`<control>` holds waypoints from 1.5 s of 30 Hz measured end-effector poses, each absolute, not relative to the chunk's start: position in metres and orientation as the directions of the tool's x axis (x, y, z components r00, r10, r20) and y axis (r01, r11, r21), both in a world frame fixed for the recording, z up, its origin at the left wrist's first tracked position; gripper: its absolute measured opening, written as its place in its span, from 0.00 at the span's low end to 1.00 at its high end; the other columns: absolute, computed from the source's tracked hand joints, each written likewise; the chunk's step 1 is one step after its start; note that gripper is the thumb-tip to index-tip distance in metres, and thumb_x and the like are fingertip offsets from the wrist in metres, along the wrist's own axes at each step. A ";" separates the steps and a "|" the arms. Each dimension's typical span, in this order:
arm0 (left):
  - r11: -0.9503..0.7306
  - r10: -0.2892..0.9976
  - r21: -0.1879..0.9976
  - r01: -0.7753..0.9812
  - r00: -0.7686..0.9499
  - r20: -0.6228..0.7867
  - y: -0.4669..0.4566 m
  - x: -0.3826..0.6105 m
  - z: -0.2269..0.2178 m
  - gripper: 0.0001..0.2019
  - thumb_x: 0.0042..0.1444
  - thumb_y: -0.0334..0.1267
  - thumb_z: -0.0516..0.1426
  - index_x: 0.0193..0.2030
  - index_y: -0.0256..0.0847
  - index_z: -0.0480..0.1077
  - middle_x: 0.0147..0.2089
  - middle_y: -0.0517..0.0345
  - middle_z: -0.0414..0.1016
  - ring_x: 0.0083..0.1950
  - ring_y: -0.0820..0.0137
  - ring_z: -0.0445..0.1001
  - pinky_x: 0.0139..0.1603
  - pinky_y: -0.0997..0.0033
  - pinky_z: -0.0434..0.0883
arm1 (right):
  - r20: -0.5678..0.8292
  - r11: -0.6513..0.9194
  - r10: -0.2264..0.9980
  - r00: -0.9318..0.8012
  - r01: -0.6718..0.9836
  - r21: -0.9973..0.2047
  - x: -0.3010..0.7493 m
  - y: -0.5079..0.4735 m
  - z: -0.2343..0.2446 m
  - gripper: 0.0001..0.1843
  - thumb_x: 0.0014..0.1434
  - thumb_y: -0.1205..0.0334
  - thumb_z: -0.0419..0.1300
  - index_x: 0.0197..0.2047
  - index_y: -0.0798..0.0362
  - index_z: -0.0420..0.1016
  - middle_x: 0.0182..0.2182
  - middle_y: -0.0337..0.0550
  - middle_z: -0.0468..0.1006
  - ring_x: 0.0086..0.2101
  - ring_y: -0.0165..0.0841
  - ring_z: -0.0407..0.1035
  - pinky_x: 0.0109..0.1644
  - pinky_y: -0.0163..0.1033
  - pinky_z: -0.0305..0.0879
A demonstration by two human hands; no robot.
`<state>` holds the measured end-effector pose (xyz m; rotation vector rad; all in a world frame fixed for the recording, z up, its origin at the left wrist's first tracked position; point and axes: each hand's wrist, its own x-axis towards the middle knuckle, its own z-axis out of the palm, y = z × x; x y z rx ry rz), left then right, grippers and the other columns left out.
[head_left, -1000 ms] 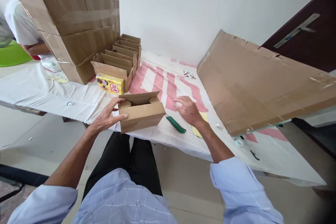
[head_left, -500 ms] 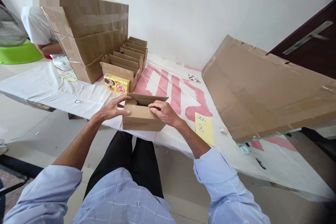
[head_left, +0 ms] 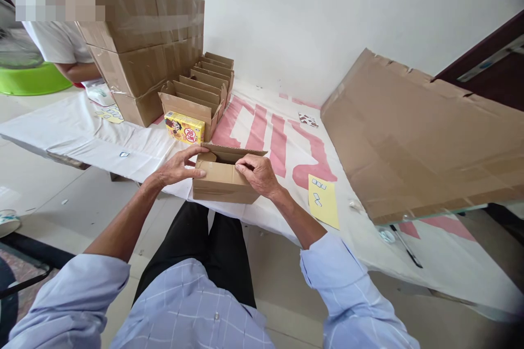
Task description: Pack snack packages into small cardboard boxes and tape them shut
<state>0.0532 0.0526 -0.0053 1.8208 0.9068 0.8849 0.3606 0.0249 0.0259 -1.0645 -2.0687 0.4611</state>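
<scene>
The box (head_left: 223, 190) sits at the near edge of the desk (head_left: 143, 154), its far flap (head_left: 229, 154) raised. Your left hand (head_left: 180, 167) spans its left end and grips it; your right hand (head_left: 257, 174) is curled at the open top, pinching what I cannot tell. Being cardboard, it is probably light and stiff, but the far flap may crease: better hold the ends.

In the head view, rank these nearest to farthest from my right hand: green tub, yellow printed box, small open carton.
1. Small open carton: directly at your right hand.
2. Yellow printed box: left of that hand, farther back.
3. Green tub: far left, in the background.
</scene>
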 end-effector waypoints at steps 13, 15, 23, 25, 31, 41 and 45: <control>-0.321 0.855 0.929 0.182 0.479 0.201 0.052 0.054 -0.007 0.35 0.54 0.54 0.73 0.67 0.47 0.76 0.73 0.47 0.73 0.73 0.44 0.72 0.64 0.50 0.78 | 0.495 0.613 0.771 -0.400 0.678 -0.406 0.360 0.021 0.019 0.10 0.73 0.64 0.56 0.37 0.48 0.71 0.36 0.44 0.81 0.37 0.37 0.74 0.45 0.41 0.68; -0.311 0.860 0.934 0.177 0.471 0.197 0.052 0.054 -0.008 0.34 0.54 0.53 0.73 0.67 0.48 0.77 0.74 0.48 0.72 0.73 0.45 0.72 0.64 0.50 0.78 | 0.492 0.618 0.770 -0.407 0.668 -0.415 0.358 0.021 0.021 0.10 0.74 0.64 0.55 0.38 0.48 0.73 0.37 0.44 0.81 0.38 0.38 0.75 0.47 0.41 0.69; -0.301 0.865 0.940 0.161 0.461 0.199 0.051 0.055 -0.009 0.34 0.54 0.54 0.74 0.66 0.47 0.77 0.74 0.46 0.73 0.72 0.45 0.73 0.64 0.50 0.77 | 0.376 0.622 0.782 -0.497 0.589 -0.515 0.317 0.030 0.031 0.10 0.70 0.66 0.64 0.53 0.50 0.83 0.46 0.45 0.84 0.45 0.37 0.78 0.53 0.40 0.71; -0.310 0.864 0.937 0.161 0.459 0.207 0.051 0.055 -0.009 0.35 0.54 0.54 0.74 0.66 0.47 0.77 0.74 0.45 0.73 0.72 0.44 0.74 0.64 0.49 0.78 | 0.376 0.622 0.781 -0.498 0.571 -0.536 0.307 0.033 0.033 0.05 0.70 0.66 0.65 0.46 0.51 0.84 0.43 0.44 0.84 0.43 0.36 0.77 0.52 0.40 0.70; -0.321 0.857 0.931 0.172 0.471 0.209 0.051 0.054 -0.010 0.36 0.54 0.57 0.73 0.67 0.48 0.77 0.76 0.46 0.71 0.74 0.45 0.72 0.64 0.50 0.79 | 0.357 0.537 0.842 -0.404 0.565 -0.626 0.326 0.037 0.048 0.11 0.73 0.66 0.58 0.42 0.52 0.83 0.40 0.43 0.87 0.41 0.36 0.79 0.49 0.41 0.71; -0.339 0.877 0.911 0.236 0.430 0.215 0.044 0.054 -0.001 0.34 0.66 0.68 0.60 0.68 0.45 0.76 0.69 0.44 0.77 0.70 0.45 0.74 0.69 0.45 0.76 | 0.397 0.734 0.678 -0.618 0.584 -0.347 0.374 -0.055 0.067 0.10 0.77 0.62 0.60 0.44 0.49 0.83 0.42 0.46 0.86 0.44 0.39 0.79 0.50 0.45 0.76; -0.341 0.886 0.869 0.360 0.431 0.169 0.040 0.061 0.003 0.43 0.55 0.66 0.69 0.72 0.47 0.70 0.72 0.45 0.73 0.70 0.45 0.74 0.63 0.48 0.79 | 0.414 0.766 0.640 -0.647 0.580 -0.277 0.372 -0.075 0.051 0.14 0.79 0.67 0.55 0.46 0.50 0.83 0.45 0.47 0.85 0.45 0.39 0.79 0.51 0.45 0.78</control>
